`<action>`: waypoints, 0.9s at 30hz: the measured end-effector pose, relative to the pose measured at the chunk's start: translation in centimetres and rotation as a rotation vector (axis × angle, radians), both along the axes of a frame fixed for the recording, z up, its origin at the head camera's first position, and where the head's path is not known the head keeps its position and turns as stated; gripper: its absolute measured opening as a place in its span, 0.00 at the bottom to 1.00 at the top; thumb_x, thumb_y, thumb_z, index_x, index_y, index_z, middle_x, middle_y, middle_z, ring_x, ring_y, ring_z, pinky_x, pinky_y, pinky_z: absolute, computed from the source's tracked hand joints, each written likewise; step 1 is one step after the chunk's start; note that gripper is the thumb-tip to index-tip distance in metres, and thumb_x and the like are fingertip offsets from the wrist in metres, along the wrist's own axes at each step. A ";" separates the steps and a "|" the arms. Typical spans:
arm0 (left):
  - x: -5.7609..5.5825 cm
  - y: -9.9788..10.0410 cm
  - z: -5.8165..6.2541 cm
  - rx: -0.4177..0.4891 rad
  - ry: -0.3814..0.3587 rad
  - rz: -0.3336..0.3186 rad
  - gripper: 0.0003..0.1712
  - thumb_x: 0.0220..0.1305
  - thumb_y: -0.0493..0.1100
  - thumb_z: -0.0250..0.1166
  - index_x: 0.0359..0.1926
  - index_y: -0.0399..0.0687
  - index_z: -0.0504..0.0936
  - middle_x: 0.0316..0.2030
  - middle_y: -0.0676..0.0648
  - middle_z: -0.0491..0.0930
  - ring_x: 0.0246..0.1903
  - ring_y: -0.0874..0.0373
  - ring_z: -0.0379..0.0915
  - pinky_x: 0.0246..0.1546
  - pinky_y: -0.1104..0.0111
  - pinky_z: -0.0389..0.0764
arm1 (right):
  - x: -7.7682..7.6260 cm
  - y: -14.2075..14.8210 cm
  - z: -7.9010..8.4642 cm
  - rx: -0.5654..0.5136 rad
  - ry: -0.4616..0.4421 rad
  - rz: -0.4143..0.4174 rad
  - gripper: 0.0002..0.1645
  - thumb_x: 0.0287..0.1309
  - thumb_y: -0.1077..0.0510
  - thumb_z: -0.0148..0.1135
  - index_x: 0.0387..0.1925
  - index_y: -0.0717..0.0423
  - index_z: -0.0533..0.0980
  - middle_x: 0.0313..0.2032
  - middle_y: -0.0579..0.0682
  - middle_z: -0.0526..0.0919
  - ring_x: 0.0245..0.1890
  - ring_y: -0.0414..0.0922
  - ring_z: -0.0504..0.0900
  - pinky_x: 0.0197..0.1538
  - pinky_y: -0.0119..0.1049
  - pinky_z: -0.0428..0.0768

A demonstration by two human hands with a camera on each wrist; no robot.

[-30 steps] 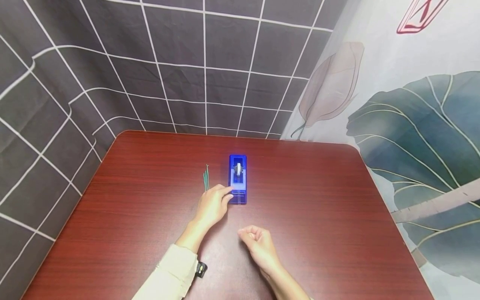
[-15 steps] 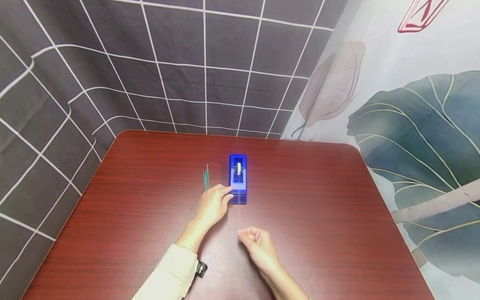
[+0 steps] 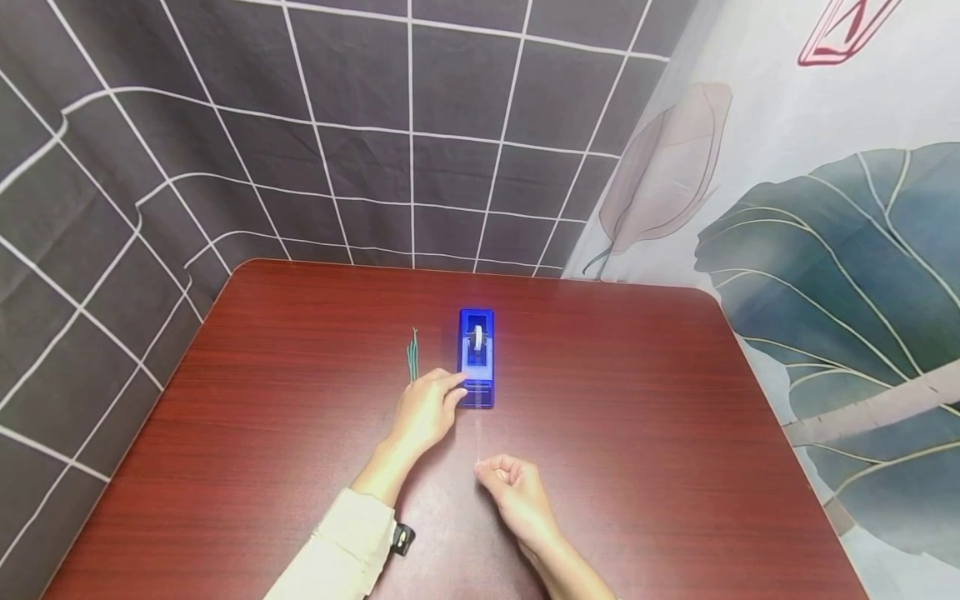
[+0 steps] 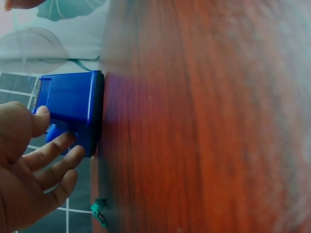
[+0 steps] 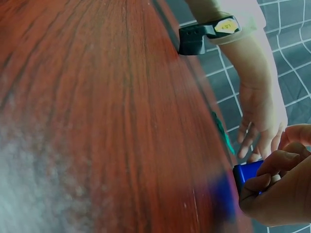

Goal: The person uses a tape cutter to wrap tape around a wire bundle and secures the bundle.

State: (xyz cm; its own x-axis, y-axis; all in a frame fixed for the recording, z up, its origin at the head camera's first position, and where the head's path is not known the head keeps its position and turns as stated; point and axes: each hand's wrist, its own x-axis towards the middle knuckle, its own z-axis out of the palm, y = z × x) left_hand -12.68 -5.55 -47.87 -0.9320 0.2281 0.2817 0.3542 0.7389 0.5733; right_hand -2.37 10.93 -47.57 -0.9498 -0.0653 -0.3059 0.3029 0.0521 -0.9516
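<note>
A blue tape dispenser (image 3: 476,358) with a small white roll of tape (image 3: 477,337) stands on the brown table. My left hand (image 3: 424,414) holds its front left side with thumb and index finger, and in the left wrist view the other fingers spread loosely beside the dispenser (image 4: 70,97). Nearer to me, my right hand (image 3: 519,492) pinches the end of a clear strip of tape (image 3: 478,440) between thumb and curled fingers. The strip runs from the dispenser's front toward those fingertips. In the right wrist view, the right hand (image 5: 282,179) partly hides the dispenser.
Several thin green ties (image 3: 412,357) lie just left of the dispenser, partly behind the left hand. The table (image 3: 637,417) meets a dark gridded curtain (image 3: 360,150) at the back and a leaf-print curtain (image 3: 840,250) on the right.
Both hands and the dispenser stay almost still. The clear strip between the dispenser and the right hand shows more plainly now.
</note>
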 end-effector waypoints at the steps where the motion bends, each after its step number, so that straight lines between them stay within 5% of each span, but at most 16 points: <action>1: 0.0 0.0 0.0 0.000 0.000 0.000 0.15 0.67 0.40 0.68 0.53 0.43 0.87 0.40 0.45 0.86 0.43 0.47 0.84 0.48 0.54 0.82 | 0.0 0.0 0.0 0.001 0.000 0.000 0.14 0.62 0.63 0.65 0.37 0.75 0.78 0.15 0.42 0.67 0.15 0.33 0.59 0.19 0.24 0.58; 27: 0.1 -0.3 0.1 -0.037 -0.039 -0.033 0.17 0.69 0.38 0.65 0.57 0.43 0.84 0.44 0.43 0.86 0.46 0.46 0.83 0.51 0.52 0.81 | -0.1 -0.1 -0.2 0.007 -0.004 0.004 0.14 0.62 0.63 0.64 0.37 0.76 0.78 0.16 0.41 0.67 0.15 0.32 0.59 0.19 0.24 0.58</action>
State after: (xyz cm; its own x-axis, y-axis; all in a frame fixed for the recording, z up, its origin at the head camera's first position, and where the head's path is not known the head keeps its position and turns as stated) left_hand -12.59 -5.83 -47.81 -0.9339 0.2689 0.2356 0.3566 0.7483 0.5594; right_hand -2.44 10.86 -47.81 -0.9484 -0.0666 -0.3100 0.3063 0.0603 -0.9500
